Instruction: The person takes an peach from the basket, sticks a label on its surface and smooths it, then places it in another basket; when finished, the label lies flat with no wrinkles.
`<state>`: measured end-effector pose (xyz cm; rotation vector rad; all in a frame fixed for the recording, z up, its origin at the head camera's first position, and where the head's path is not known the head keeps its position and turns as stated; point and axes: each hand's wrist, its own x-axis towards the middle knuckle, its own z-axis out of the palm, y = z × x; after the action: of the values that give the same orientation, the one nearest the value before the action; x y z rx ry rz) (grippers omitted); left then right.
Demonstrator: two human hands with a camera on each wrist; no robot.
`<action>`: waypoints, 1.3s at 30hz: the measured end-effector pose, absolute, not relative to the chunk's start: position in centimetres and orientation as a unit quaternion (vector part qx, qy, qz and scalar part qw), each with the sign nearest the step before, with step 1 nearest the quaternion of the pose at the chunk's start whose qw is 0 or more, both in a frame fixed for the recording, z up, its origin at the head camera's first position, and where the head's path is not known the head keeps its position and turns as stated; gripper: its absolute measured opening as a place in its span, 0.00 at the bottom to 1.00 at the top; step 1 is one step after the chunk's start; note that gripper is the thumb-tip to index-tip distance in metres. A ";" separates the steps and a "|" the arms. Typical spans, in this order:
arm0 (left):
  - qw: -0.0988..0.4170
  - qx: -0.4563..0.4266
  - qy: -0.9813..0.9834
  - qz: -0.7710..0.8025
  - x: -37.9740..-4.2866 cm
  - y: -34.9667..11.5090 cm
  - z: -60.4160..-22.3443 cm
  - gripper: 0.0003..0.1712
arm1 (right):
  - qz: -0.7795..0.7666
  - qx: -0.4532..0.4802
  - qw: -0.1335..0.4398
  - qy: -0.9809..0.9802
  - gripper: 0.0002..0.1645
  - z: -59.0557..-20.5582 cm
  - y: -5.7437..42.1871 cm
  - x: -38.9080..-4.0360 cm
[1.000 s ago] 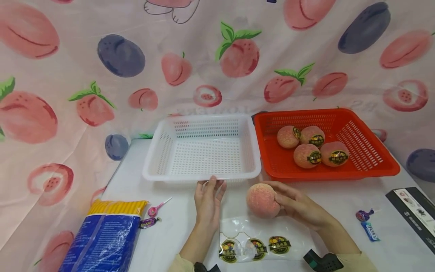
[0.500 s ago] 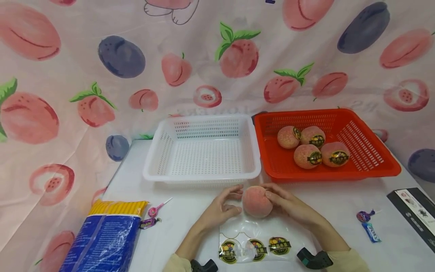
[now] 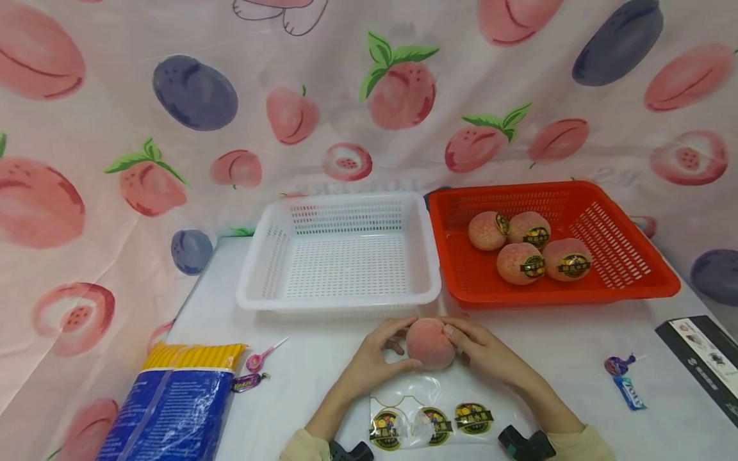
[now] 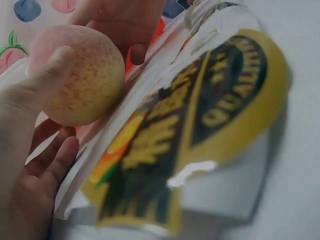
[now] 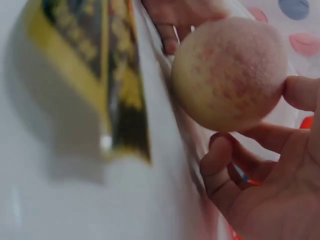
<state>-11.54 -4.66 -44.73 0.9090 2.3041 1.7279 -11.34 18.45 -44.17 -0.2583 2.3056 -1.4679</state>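
Note:
In the head view a pink peach point(image 3: 430, 344) is held between both hands, in front of the baskets and just beyond a clear sheet of stickers point(image 3: 435, 426). My left hand point(image 3: 375, 358) curves round its left side, thumb on the near face. From the right, my right hand point(image 3: 487, 352) grips it with thumb and fingers. Both wrist views show the peach point(image 4: 80, 75) without a sticker on the side facing them; the right wrist view has the right thumb and fingertips against the peach point(image 5: 230, 75). Black and gold stickers loom large and blurred close to both wrist cameras.
A white basket point(image 3: 340, 301) stands behind the hands. Right of it, a red basket point(image 3: 628, 275) holds several stickered peaches point(image 3: 520, 264). A blue and yellow package point(image 3: 173, 397) and sweets point(image 3: 248, 382) lie left; more sweets point(image 3: 628, 392) and a black box point(image 3: 703, 365) lie right.
My left hand has left the white basket's front edge and come to the peach, now touching it. My right hand has brought the peach slightly left and turned it.

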 end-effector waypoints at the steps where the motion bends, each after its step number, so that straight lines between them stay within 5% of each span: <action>1: 0.059 0.298 0.765 0.568 -11.4 -4.6 -44.8 0.39 | -0.523 -0.092 0.196 0.824 0.22 -44.3 18.5 -11.3; 13: 0.088 0.276 0.792 0.538 -11.6 -4.6 -48.3 0.38 | -0.503 -0.099 0.180 0.839 0.18 -44.6 21.9 -9.7; 18: 0.101 0.284 0.820 0.487 -11.0 -5.3 -47.8 0.38 | -0.456 -0.182 0.237 0.838 0.12 -44.2 22.7 -6.8; 27: 0.068 0.307 0.890 0.330 -8.7 -7.6 -46.6 0.31 | -0.318 -0.167 0.341 0.869 0.28 -43.3 21.3 -2.8; 34: 0.003 0.371 0.881 0.295 -10.0 -7.1 -48.1 0.28 | -0.292 -0.208 0.274 0.893 0.17 -43.3 21.7 -3.4; 39: 0.004 0.352 0.881 0.317 -10.7 -7.7 -48.2 0.25 | -0.331 -0.225 0.211 0.892 0.16 -43.8 21.6 -4.5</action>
<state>-10.69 -7.71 -48.15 1.1047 2.7599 0.9930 -4.47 21.64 -43.75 -0.6247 2.4793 -0.9197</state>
